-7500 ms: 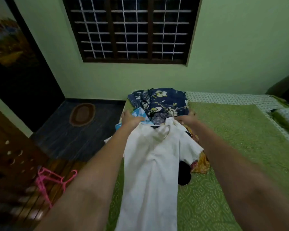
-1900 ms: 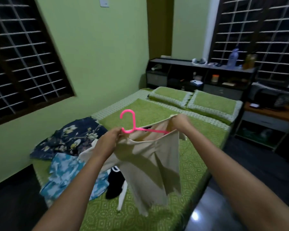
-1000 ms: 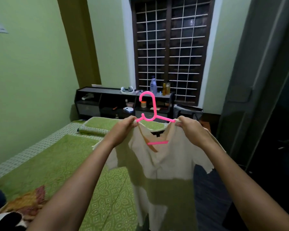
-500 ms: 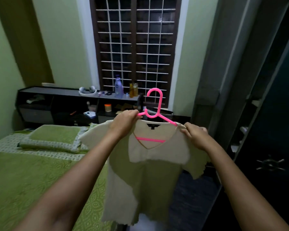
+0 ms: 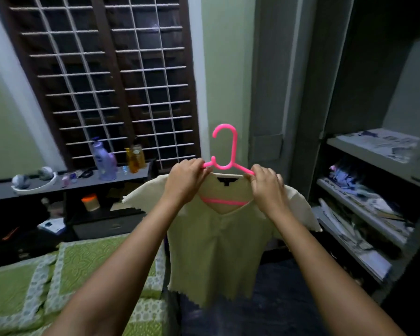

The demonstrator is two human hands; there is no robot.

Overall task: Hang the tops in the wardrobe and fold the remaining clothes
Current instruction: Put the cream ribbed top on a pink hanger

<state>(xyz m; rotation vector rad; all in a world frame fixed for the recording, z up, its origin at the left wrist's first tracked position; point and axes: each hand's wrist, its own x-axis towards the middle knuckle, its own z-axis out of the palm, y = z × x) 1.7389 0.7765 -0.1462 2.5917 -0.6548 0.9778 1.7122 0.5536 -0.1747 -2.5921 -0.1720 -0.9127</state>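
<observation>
Holding a cream short-sleeved ribbed top [image 5: 216, 248] on a pink plastic hanger [image 5: 224, 151], raised at chest height in front of the open wardrobe [image 5: 374, 166]. Left hand [image 5: 186, 183] pinching the left shoulder of the hanger together with the fabric, grip closed on both. Right hand [image 5: 267, 187] doing the same at the right shoulder, fingers curled over hanger arm and cloth. Hook pointing up, free, touching nothing. Lower pink crossbar showing through the V-neck. Top hanging flat, front facing the camera, black label visible inside the collar, sleeves spreading out to both sides, hem dangling above the dark floor. Sitting to the right: wardrobe shelves [image 5: 364, 214] stacked with papers and folded items, contents blurred. Sitting to the left: green patterned bed [image 5: 58, 275] with pillows at lower left. Behind it: dark low headboard shelf [image 5: 66, 183] carrying a purple bottle [image 5: 102, 158], amber bottles [image 5: 135, 155] and white headphones [image 5: 34, 180]. Dark barred window [image 5: 107, 76] filling the wall above.
</observation>
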